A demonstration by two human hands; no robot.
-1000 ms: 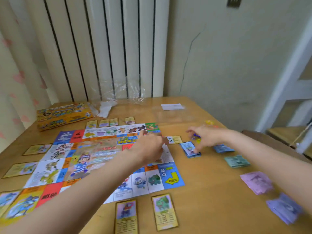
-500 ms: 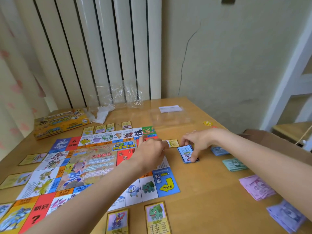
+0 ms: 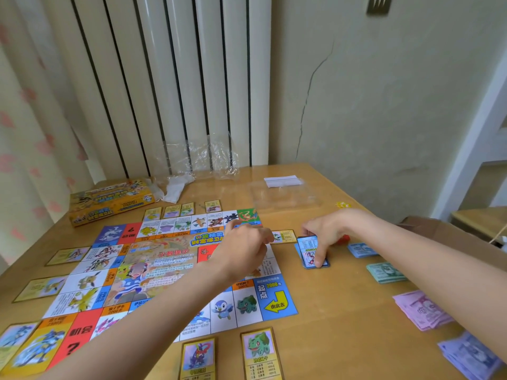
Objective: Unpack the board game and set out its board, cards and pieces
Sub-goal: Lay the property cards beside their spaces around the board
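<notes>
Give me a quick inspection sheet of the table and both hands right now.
Surface: wooden table, partly covered.
Job's things: colourful paper game board flat; yellow-bordered cards around its edges; blue card stack; green, pink and purple play-money piles; yellow game box at far left.
Clutter: clear plastic wrap; white paper slip.
Grippers: right hand lifts a blue card's edge; left hand curled over the board, contents hidden.
Cables: nothing seen.
Surroundings: white radiator, cracked wall.
</notes>
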